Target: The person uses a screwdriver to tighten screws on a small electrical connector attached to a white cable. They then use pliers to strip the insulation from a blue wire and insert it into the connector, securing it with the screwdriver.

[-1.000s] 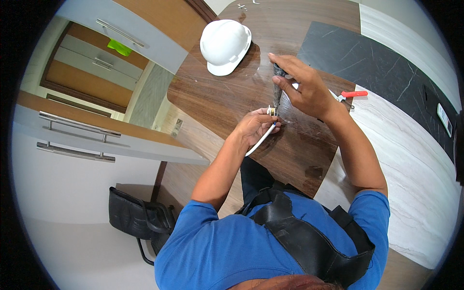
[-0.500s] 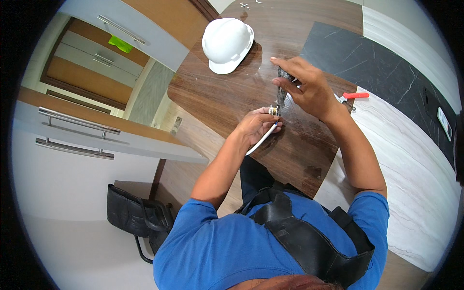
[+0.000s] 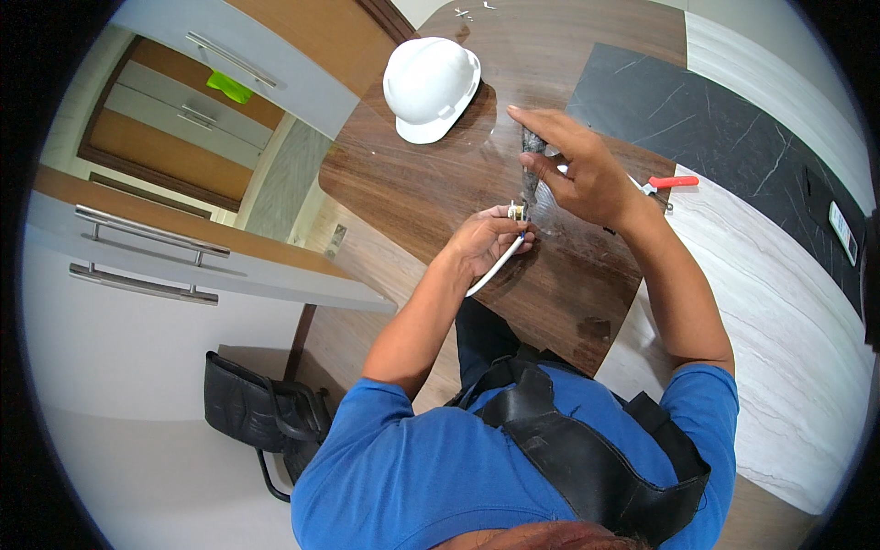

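Over the wooden table, my left hand [image 3: 476, 244] is closed on a small white electrical fitting [image 3: 516, 212] with brass-coloured parts. A white cable [image 3: 495, 270] runs from it, curving down under the wrist, and a bit of blue wire shows at the cable's end. My right hand [image 3: 591, 174] grips a screwdriver [image 3: 531, 170] by its dark, worn handle, with the thumb against it and the forefinger stretched past its top. The screwdriver stands nearly upright, its tip down at the fitting. Fingers partly cover the fitting, so its exact kind is unclear.
A white hard hat [image 3: 431, 87] sits on the table [image 3: 367, 170] at the far left. Red-handled pliers [image 3: 674, 182] lie right of my right hand. Beyond are a black marble-like slab [image 3: 697, 119] and a phone-like device [image 3: 842, 234]. A black chair [image 3: 252, 399] stands at left.
My right thumb and fingers have shifted slightly around the screwdriver handle, and the forefinger is straighter. The left hand and the fitting stay nearly in place.
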`<action>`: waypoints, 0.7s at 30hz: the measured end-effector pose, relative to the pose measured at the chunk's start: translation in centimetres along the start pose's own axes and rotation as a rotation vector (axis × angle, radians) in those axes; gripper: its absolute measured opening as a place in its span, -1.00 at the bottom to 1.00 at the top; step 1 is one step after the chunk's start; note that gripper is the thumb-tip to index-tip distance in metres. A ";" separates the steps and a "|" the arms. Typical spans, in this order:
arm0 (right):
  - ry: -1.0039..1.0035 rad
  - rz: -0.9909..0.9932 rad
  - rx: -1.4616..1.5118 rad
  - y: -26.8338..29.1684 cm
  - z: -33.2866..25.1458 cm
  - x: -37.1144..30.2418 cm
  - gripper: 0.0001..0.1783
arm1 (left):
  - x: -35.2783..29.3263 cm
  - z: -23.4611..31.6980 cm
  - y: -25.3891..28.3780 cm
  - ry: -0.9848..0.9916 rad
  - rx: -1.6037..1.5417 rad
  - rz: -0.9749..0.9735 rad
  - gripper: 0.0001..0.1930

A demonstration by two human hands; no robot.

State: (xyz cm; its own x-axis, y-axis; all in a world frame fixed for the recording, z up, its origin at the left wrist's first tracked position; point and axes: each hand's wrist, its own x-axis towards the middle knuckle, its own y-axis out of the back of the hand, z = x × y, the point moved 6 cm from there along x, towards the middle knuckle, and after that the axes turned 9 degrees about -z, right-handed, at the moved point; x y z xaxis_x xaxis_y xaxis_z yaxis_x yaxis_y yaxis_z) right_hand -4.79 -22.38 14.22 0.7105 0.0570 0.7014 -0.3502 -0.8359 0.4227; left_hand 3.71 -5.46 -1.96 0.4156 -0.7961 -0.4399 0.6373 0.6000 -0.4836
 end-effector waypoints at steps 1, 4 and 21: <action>-0.020 -0.033 0.003 0.0 0.1 0.1 -0.45 | -0.1 0.1 -0.2 -0.010 -0.003 0.004 -0.78; -0.079 -0.119 0.006 0.2 0.2 0.1 -0.42 | -0.2 0.0 -0.1 -0.012 -0.001 0.008 -0.80; -0.094 -0.133 -0.131 0.4 0.5 -0.1 -0.43 | -0.4 0.2 -0.4 0.018 -0.013 0.021 -0.82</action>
State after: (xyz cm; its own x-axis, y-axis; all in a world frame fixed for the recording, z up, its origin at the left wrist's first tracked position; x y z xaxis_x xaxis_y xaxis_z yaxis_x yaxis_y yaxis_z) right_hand -4.68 -22.98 14.00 0.8071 0.1059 0.5808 -0.3216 -0.7462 0.5829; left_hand 3.35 -5.38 -1.44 0.4165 -0.7821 -0.4636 0.6204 0.6172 -0.4838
